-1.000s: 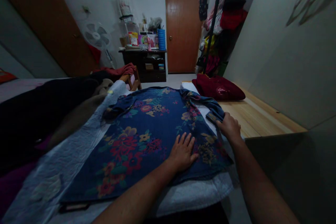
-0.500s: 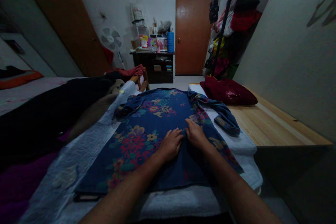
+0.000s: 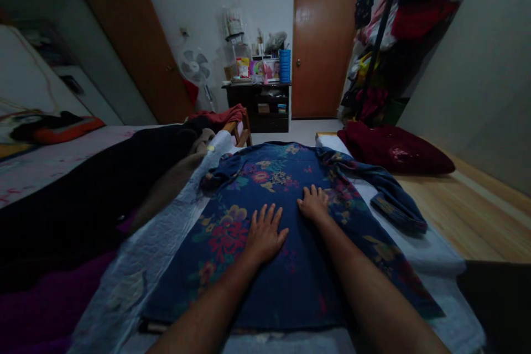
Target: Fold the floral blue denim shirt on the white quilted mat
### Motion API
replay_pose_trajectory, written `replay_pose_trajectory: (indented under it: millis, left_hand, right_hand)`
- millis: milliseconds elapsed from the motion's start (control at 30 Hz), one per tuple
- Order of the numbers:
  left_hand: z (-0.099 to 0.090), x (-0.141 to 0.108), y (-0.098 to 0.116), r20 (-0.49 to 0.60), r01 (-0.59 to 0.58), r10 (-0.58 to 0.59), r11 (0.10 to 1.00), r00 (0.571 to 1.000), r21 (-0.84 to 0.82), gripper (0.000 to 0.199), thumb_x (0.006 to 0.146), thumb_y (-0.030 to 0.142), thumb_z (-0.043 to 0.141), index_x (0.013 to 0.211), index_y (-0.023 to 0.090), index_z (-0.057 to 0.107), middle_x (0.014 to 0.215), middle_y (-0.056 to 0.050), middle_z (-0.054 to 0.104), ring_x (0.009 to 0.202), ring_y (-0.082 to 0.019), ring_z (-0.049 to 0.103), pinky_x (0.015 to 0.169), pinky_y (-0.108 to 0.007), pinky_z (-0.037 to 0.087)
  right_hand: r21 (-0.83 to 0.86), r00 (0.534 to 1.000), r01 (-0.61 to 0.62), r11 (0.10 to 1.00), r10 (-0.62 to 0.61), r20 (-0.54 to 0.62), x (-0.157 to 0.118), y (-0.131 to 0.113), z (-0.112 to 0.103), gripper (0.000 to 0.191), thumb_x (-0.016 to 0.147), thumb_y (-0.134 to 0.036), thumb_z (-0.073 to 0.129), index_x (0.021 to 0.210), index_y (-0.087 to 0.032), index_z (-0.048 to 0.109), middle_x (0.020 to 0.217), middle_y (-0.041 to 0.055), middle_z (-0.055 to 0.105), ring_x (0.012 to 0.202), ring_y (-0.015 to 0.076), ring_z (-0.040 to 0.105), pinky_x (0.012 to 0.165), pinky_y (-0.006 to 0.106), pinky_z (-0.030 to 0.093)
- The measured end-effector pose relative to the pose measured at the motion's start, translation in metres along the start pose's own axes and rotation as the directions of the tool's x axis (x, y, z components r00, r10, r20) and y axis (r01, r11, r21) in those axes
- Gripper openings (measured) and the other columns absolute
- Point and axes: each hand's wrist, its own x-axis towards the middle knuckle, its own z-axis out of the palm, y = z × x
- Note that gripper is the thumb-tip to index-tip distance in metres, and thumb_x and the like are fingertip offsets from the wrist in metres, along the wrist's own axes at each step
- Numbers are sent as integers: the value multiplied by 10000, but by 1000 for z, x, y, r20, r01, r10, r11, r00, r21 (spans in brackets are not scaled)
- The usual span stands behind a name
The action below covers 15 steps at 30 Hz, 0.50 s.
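Observation:
A dark blue long-sleeved shirt (image 3: 274, 287) with red, yellow and green flowers lies spread out in front of me, its hem towards me and its collar at the far end. My left hand (image 3: 265, 235) rests flat on its middle, fingers spread. A little farther up and to the right, my right hand (image 3: 314, 203) lies on the cloth with its fingers apart and slightly bent. Neither hand holds anything. The right sleeve (image 3: 398, 211) bends outward with its cuff towards me; the left sleeve is bunched beside the body. Beneath lies a pale blue-white cloth (image 3: 166, 243).
On the right, a folded dark red cloth (image 3: 394, 149) lies on a wooden board (image 3: 448, 199). Dark clothes (image 3: 95, 188) are heaped on the left. Farther back are a white fan (image 3: 196, 66), a dark cabinet (image 3: 258, 108), a brown door (image 3: 327, 38) and hanging bags (image 3: 423, 16).
My hands, close together before, are now farther apart: the left has flattened and spread its fingers, the right lies on the right part of the shirt. The view has turned slightly left.

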Motion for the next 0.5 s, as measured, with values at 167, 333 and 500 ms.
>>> replay_pose_trajectory:
  millis: [167,333,500]
  left_hand:
    - [-1,1,-9,-5,26,-27,974,1000,-225,520,898,429,513,1380,238,481,1482,-74,453,1412,-273,320,1181,-531,190]
    - [-5,10,-37,-152,199,-365,759,918,-620,381,838,243,533,1217,235,571,1417,-87,444,1301,-217,464,1087,-396,400]
    - [-38,49,-108,-333,385,-767,586,549,-713,499,781,245,608,1267,231,497,1377,-109,436,1301,-256,444,1096,-420,368]
  right_hand:
    - [140,983,184,973,-182,-30,30,-46,11,503,922,-298,449,1392,-118,470,1478,153,441,1386,209,358,1117,339,281]
    - [79,955,267,960,-253,-156,27,-57,36,491,901,-292,467,1366,-137,501,1517,140,387,1405,257,319,1157,415,196]
    - [53,947,280,959,-267,-179,25,-54,41,485,904,-297,447,1355,-132,513,1503,137,408,1390,254,335,1154,406,191]
